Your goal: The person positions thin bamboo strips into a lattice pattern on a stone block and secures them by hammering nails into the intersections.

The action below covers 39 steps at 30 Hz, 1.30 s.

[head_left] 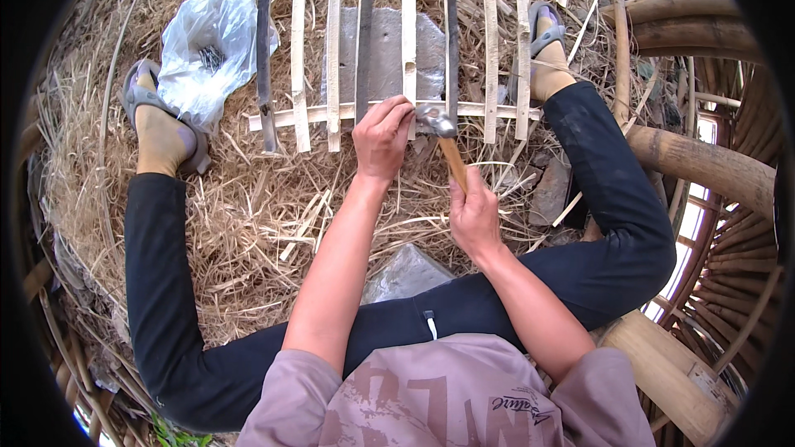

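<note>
A person in dark trousers (617, 199) sits with legs spread over straw-covered ground (240, 248), a grey stone (406, 275) close to the lap. The right hand (476, 215) is wrapped around the wooden handle of a hammer (451, 157), whose metal head is just beside the fingertips of the left hand (383, 141). The left hand's grip is bunched over the lower part of the 5th slat from the left, where it meets a pale crosspiece (281, 118); whether it pinches a nail or only steadies the wood cannot be told.

Beyond the hands, 8 slats (300, 50), 5 pale and 3 dark, run away side by side, their near ends lying over the crosspiece. The work seems partway along: all 8 are laid out with gaps between, but which are fastened does not show. Any unfixed crossings would be left, and the far ends are out of view. Under the middle slats is a grey slab (429, 50); to the left, by a sandalled foot (163, 136), an open plastic bag (240, 25) holds small metal pieces, probably nails (211, 58).
</note>
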Available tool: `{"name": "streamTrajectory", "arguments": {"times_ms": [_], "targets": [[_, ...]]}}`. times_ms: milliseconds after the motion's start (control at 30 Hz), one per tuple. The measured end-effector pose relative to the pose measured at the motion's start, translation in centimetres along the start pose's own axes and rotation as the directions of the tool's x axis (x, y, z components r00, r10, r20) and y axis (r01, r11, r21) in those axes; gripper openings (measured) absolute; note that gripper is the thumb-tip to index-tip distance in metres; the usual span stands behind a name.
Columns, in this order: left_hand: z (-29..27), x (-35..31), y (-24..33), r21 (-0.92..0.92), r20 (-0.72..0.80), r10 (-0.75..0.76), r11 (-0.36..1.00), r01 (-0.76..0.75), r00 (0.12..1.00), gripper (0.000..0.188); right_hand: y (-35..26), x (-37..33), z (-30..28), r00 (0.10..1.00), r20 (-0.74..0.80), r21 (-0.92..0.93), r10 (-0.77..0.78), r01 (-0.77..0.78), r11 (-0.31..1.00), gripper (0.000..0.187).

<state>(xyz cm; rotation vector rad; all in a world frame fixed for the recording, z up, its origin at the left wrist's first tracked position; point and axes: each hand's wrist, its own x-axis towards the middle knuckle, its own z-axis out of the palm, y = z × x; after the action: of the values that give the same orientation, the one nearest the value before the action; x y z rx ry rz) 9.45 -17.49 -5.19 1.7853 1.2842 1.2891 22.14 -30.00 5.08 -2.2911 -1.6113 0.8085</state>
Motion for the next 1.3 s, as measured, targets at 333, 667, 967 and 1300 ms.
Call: {"name": "streamTrajectory", "arguments": {"times_ms": [333, 667, 967, 1300], "targets": [[0.1, 0.3, 0.0, -0.003, 0.023, -0.018, 1.0, 0.018, 1.0, 0.011, -0.4, 0.8, -0.1, 1.0, 0.003, 0.087, 0.016, -0.016, 0.996, 0.013], [0.2, 0.0, -0.4, 0.036, -0.018, 0.016, 0.999, -0.015, 1.0, 0.011, -0.2, 0.8, 0.5, 1.0, -0.021, 0.039, -0.001, 0.002, 0.999, 0.012], [0.4, 0.1, 0.1, 0.01, 0.01, 0.015, 1.0, -0.015, 1.0, 0.013, 0.4, 0.4, 0.4, 0.999, -0.047, 0.072, -0.025, 0.029, 0.997, 0.015], [0.2, -0.1, 0.0, 0.02, -0.015, 0.012, 1.0, -0.012, 1.0, 0.011, -0.1, 1.1, 0.2, 0.999, 0.048, -0.021, -0.013, 0.014, 1.0, 0.013]]}}
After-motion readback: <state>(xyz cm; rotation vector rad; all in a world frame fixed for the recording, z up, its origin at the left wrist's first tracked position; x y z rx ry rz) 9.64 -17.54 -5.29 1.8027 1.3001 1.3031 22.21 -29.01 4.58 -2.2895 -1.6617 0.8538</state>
